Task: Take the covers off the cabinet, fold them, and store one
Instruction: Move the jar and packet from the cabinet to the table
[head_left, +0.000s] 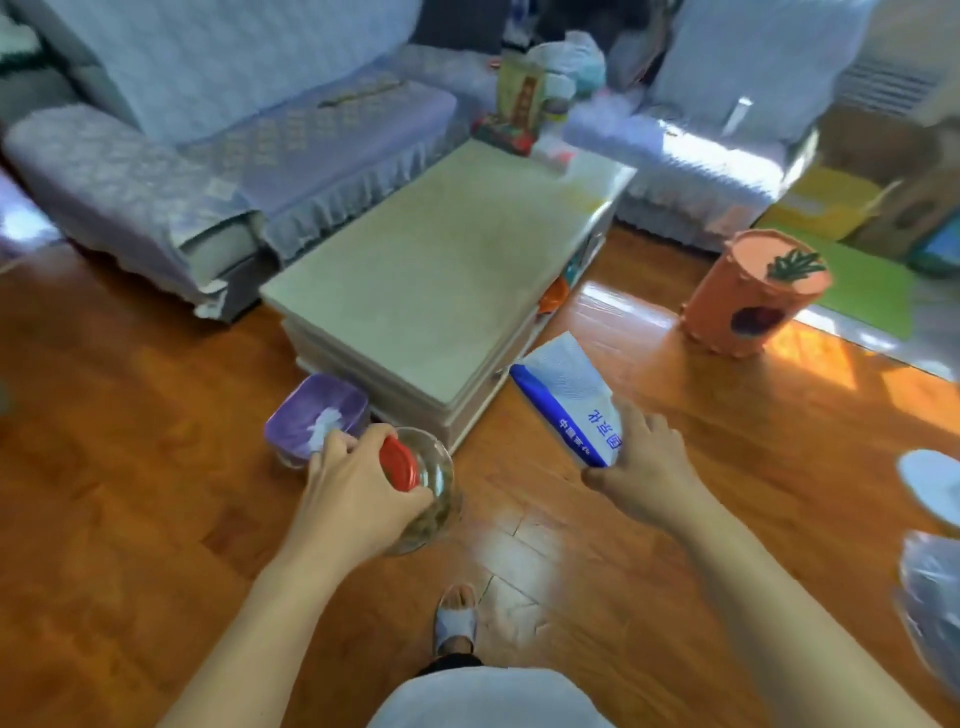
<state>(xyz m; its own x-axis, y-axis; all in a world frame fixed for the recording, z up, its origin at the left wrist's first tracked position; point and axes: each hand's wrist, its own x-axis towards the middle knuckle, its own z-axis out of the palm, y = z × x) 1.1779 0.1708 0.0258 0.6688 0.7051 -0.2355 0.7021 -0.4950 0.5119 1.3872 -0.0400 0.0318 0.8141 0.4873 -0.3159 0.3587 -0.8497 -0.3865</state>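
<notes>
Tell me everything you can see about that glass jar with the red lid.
The glass jar is round and clear, with a red lid that looks like plastic. Something dark and greenish fills its lower part; what it is cannot be told. The left hand grips it from the lid side, fingers curled round the top, holding it tilted in the air above the wooden floor, just in front of the low table's near corner. A purple dish sits behind it. Nothing else touches it.

Single head-worn wide-angle view, looking forward and steeply down over wooden floor (156, 467) toward low cabinet (441, 270); near, at arm's reach; edges blurred.
</notes>
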